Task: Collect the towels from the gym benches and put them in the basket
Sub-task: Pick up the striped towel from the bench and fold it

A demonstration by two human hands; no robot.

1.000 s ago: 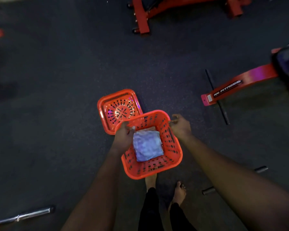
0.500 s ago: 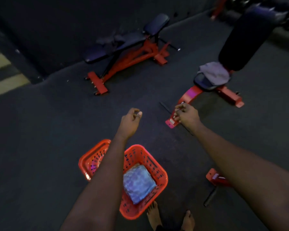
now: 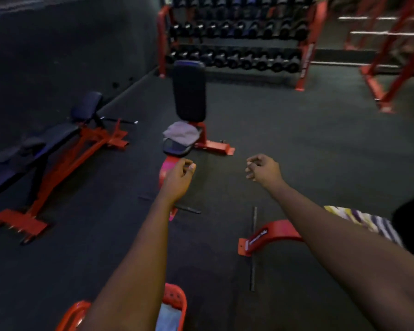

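Observation:
A grey towel [image 3: 182, 134] lies crumpled on the seat of an upright red bench [image 3: 189, 91] straight ahead. At the right edge a striped towel [image 3: 366, 223] lies on another bench [image 3: 270, 234], partly behind my right forearm. The orange basket [image 3: 176, 298] is at the bottom edge under my left arm, with a pale blue towel [image 3: 169, 318] inside. My left hand [image 3: 178, 179] and my right hand [image 3: 263, 169] reach forward over the floor, both loosely curled and holding nothing. The left hand is just short of the grey towel's bench.
A flat red bench [image 3: 65, 149] with a dark lump on its pad stands at the left. A dumbbell rack [image 3: 234, 44] fills the back, and a red frame [image 3: 392, 63] stands at the right. An orange basket lid [image 3: 73, 314] lies beside the basket.
My hands let go of the basket rim and rose forward. The view swung up from the basket toward the benches, so the basket has dropped to the bottom edge.

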